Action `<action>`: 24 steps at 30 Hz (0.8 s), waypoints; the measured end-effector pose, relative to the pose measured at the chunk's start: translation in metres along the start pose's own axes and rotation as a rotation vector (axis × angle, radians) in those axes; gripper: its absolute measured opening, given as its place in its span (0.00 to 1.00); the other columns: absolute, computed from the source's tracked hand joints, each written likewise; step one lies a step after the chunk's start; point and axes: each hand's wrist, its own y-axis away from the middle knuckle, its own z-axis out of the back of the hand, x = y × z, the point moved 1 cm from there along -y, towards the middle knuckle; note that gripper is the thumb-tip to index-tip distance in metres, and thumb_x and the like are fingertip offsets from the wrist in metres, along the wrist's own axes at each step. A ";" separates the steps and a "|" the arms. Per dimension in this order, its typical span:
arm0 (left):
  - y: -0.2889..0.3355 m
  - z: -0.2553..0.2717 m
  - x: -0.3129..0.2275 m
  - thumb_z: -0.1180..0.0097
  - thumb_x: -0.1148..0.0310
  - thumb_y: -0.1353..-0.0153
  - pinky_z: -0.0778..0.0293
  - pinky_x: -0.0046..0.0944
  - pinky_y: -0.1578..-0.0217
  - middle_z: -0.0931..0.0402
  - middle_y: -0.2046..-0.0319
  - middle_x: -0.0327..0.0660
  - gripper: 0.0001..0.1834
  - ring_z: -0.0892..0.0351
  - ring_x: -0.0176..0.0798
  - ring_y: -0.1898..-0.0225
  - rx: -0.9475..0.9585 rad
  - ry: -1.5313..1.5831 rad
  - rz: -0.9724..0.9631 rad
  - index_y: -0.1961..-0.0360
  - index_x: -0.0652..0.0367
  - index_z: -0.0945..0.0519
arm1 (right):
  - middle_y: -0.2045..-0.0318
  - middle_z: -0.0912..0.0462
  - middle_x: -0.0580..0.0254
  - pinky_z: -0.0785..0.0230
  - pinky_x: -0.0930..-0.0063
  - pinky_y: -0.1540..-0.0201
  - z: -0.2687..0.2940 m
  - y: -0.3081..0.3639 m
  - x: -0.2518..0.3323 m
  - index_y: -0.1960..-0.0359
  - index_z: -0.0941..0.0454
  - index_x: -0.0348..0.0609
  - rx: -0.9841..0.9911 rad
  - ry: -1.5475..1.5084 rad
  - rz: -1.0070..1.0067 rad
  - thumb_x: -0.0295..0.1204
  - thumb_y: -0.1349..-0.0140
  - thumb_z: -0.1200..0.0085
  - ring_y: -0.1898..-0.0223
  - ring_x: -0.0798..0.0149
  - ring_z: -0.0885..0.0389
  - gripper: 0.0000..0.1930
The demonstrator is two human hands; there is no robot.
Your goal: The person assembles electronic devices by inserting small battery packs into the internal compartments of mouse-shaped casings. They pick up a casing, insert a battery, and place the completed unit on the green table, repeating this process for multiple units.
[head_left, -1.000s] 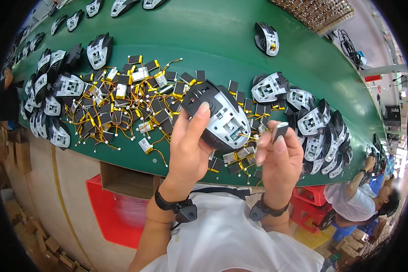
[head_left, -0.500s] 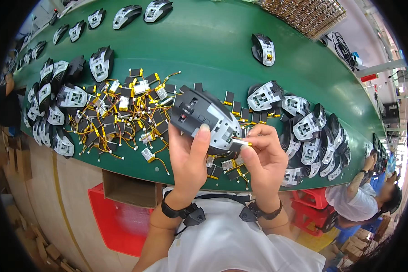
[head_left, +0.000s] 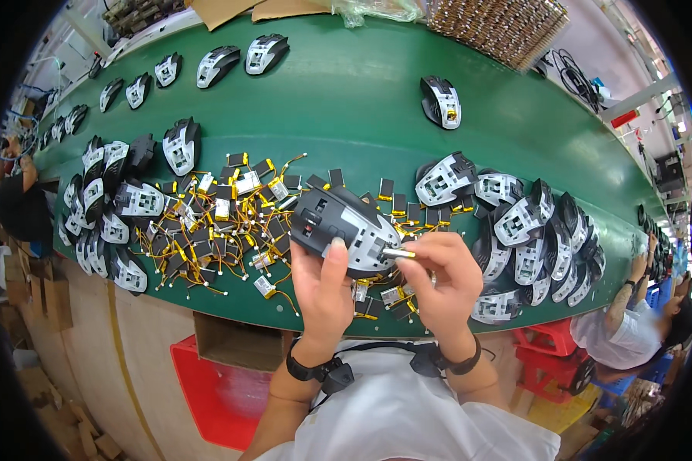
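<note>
In my left hand [head_left: 323, 288] I hold a black and grey computer mouse [head_left: 346, 227], its underside facing up and the thumb pressed on its near edge. My right hand [head_left: 442, 276] pinches a small flat battery [head_left: 399, 253] between thumb and fingertips, right at an opening in the mouse's near right end. Whether the battery touches the inside of that opening, I cannot tell. Beyond and left of my hands lies a loose heap of small batteries [head_left: 221, 209] with thin yellow, red and black leads. A few more batteries [head_left: 387, 189] lie behind the mouse.
Mouse shells pile up at the left [head_left: 93, 198] and right [head_left: 529, 261] of the green table [head_left: 338, 100]. A single mouse [head_left: 441, 102] with a battery sits farther back. A woven-looking stack [head_left: 497, 31] stands at the far edge. A red crate [head_left: 207, 399] is below. A co-worker [head_left: 627, 319] sits at right.
The battery in my right hand has tipped edge-on and come closer over the mouse's opening. My left hand still holds the mouse. The whole view has shifted slightly.
</note>
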 end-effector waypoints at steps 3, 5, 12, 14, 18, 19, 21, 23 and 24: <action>-0.005 -0.006 -0.009 0.52 0.63 0.31 0.24 0.44 0.50 0.26 0.49 0.47 0.23 0.21 0.41 0.50 -0.002 0.100 0.171 0.40 0.64 0.36 | 0.65 0.17 0.59 0.26 0.76 0.69 0.007 -0.001 0.000 0.62 0.16 0.41 0.086 0.249 0.310 0.18 0.54 0.31 0.69 0.65 0.18 0.15; -0.005 -0.005 -0.006 0.52 0.61 0.31 0.24 0.43 0.50 0.25 0.50 0.47 0.22 0.20 0.41 0.52 -0.001 0.093 0.193 0.41 0.64 0.35 | 0.63 0.17 0.61 0.25 0.74 0.69 0.013 -0.007 0.001 0.60 0.16 0.41 0.143 0.312 0.507 0.19 0.55 0.32 0.70 0.64 0.18 0.18; -0.005 -0.006 -0.009 0.48 0.63 0.32 0.22 0.40 0.52 0.26 0.51 0.44 0.21 0.21 0.37 0.52 0.068 0.170 0.326 0.43 0.62 0.35 | 0.58 0.19 0.56 0.21 0.71 0.65 0.031 -0.014 0.018 0.57 0.17 0.37 0.347 0.388 0.710 0.18 0.53 0.38 0.65 0.60 0.18 0.18; -0.005 -0.008 -0.007 0.48 0.62 0.32 0.21 0.40 0.53 0.26 0.52 0.44 0.22 0.20 0.38 0.52 0.084 0.195 0.359 0.43 0.62 0.35 | 0.57 0.19 0.56 0.21 0.71 0.65 0.033 -0.016 0.017 0.57 0.17 0.36 0.359 0.409 0.736 0.18 0.54 0.38 0.65 0.60 0.18 0.18; -0.005 -0.005 -0.007 0.47 0.62 0.32 0.19 0.39 0.56 0.25 0.52 0.44 0.22 0.19 0.38 0.55 0.075 0.176 0.373 0.44 0.62 0.35 | 0.57 0.20 0.56 0.21 0.71 0.66 0.037 -0.021 0.012 0.58 0.17 0.35 0.437 0.475 0.807 0.19 0.54 0.37 0.66 0.60 0.19 0.17; -0.004 -0.005 -0.006 0.47 0.62 0.32 0.19 0.39 0.56 0.25 0.53 0.44 0.21 0.19 0.38 0.55 0.067 0.163 0.359 0.44 0.62 0.35 | 0.57 0.20 0.56 0.21 0.70 0.66 0.037 -0.022 0.012 0.58 0.17 0.35 0.441 0.475 0.816 0.19 0.54 0.37 0.65 0.60 0.19 0.18; -0.004 -0.006 -0.005 0.46 0.64 0.33 0.19 0.38 0.56 0.25 0.53 0.44 0.21 0.19 0.38 0.55 0.064 0.139 0.334 0.44 0.62 0.35 | 0.56 0.20 0.56 0.21 0.70 0.65 0.039 -0.021 0.014 0.58 0.18 0.34 0.451 0.486 0.829 0.20 0.55 0.37 0.65 0.59 0.20 0.18; -0.004 -0.007 -0.005 0.46 0.65 0.33 0.19 0.38 0.57 0.25 0.53 0.45 0.21 0.19 0.37 0.55 0.070 0.117 0.311 0.44 0.62 0.35 | 0.56 0.20 0.57 0.21 0.70 0.64 0.039 -0.022 0.013 0.57 0.18 0.34 0.494 0.501 0.794 0.20 0.56 0.38 0.63 0.59 0.20 0.19; -0.004 -0.008 -0.005 0.45 0.66 0.34 0.20 0.37 0.57 0.25 0.53 0.45 0.21 0.19 0.37 0.56 0.070 0.095 0.296 0.44 0.63 0.36 | 0.56 0.21 0.57 0.21 0.70 0.64 0.039 -0.024 0.014 0.57 0.18 0.33 0.519 0.506 0.783 0.21 0.57 0.38 0.63 0.59 0.20 0.20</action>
